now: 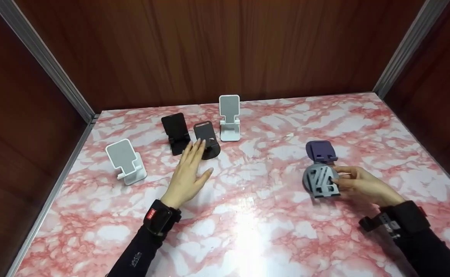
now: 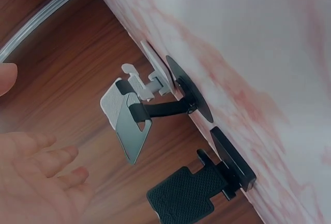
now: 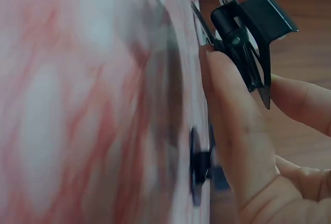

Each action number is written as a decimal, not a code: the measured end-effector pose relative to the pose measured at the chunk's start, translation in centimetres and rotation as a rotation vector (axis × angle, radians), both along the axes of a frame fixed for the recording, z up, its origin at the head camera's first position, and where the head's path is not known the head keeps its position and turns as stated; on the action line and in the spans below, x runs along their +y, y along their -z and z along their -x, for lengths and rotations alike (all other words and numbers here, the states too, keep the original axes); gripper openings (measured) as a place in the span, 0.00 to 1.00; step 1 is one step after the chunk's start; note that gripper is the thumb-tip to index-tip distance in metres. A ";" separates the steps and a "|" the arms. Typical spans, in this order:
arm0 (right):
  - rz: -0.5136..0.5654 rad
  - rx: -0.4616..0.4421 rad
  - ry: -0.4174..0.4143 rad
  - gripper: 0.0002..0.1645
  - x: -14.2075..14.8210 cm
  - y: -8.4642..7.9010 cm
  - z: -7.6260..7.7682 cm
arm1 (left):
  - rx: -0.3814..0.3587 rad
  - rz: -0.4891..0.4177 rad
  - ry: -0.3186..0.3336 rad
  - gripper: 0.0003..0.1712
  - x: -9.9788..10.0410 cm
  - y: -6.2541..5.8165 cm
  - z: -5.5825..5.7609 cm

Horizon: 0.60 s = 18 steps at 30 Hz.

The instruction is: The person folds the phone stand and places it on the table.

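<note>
My right hand (image 1: 365, 187) pinches a grey phone stand (image 1: 319, 180) with a round base by its edge. In the right wrist view the thumb and fingers close on the folded stand (image 3: 240, 45), which is held above the marbled table. Just behind it sits a purple phone stand (image 1: 322, 149). My left hand (image 1: 186, 180) hovers with fingers extended, its tips overlapping a dark grey round-based phone stand (image 1: 206, 132) in the head view. The left wrist view shows a gap between those fingers and that stand (image 2: 133, 131).
Left of the dark grey stand is a black phone stand (image 1: 176, 129). One white phone stand (image 1: 229, 109) stands at the back, another (image 1: 122, 156) at the left. Wooden panels (image 1: 194, 50) wall the pink marbled table (image 1: 263, 215) at the back and sides.
</note>
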State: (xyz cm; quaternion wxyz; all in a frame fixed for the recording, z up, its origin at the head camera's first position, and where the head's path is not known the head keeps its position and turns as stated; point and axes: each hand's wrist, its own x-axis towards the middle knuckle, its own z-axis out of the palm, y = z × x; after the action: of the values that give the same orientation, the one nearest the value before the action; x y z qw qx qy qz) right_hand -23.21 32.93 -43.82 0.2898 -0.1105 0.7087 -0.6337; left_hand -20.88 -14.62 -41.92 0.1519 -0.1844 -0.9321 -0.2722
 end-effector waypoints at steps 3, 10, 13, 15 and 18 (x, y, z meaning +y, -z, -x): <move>-0.013 -0.007 -0.006 0.16 0.9 0.4 0.2 | 0.007 -0.011 -0.018 0.42 -0.3 -0.2 0.1; -0.145 0.029 0.028 0.27 2.3 0.8 0.6 | -0.007 -0.020 -0.034 0.42 -0.7 -0.2 0.2; -0.184 0.041 0.054 0.28 2.5 0.7 0.8 | -0.008 -0.023 -0.036 0.42 -0.8 -0.1 0.3; -0.217 0.056 0.072 0.26 2.5 0.5 0.8 | -0.012 -0.026 -0.039 0.42 -0.8 -0.1 0.3; -0.305 0.125 0.098 0.25 2.2 0.0 0.6 | -0.023 -0.026 -0.044 0.42 -0.9 -0.2 0.3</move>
State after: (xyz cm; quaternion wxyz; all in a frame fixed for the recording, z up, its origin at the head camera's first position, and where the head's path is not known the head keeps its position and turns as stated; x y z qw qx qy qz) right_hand -23.77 35.08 -43.83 0.2275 -0.0699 0.8178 -0.5240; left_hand -21.13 -15.48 -41.72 0.1494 -0.1588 -0.9340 -0.2829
